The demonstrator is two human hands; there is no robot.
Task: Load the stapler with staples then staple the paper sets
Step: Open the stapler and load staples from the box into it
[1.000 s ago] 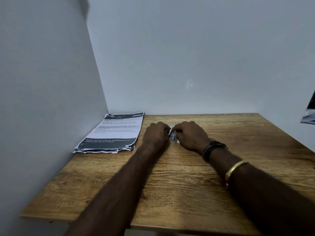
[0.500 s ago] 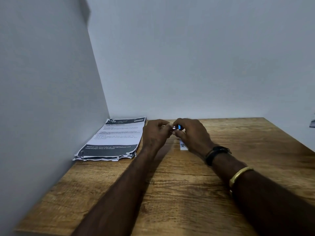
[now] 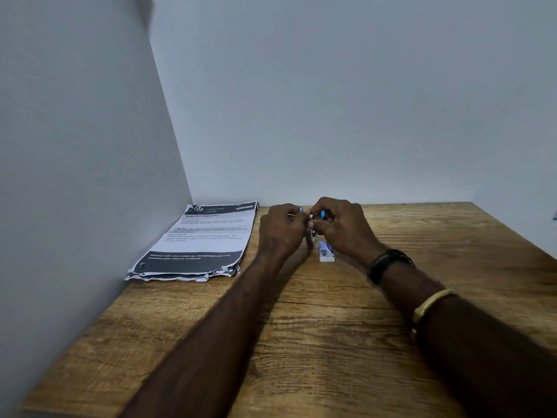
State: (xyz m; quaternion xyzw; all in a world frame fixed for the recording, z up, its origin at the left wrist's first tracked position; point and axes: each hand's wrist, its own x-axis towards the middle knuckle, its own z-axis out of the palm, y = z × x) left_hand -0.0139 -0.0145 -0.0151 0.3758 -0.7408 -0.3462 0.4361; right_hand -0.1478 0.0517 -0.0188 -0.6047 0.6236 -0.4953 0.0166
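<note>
Both my hands meet at the back middle of the wooden table (image 3: 301, 342), lifted a little off it. My left hand (image 3: 281, 229) and my right hand (image 3: 342, 226) together hold a small stapler (image 3: 312, 220) with blue parts and a silver metal body; most of it is hidden by my fingers. A small white and blue staple box (image 3: 326, 251) lies on the table just under my right hand. The stack of printed paper sets (image 3: 202, 242) lies to the left, beside the left wall.
Grey walls close the table on the left and at the back. A dark watch and a gold bangle are on my right forearm. The table's right edge runs near the frame's right side.
My hands have lifted the stapler off the table. The staple box, hidden under my right hand before, now shows on the table.
</note>
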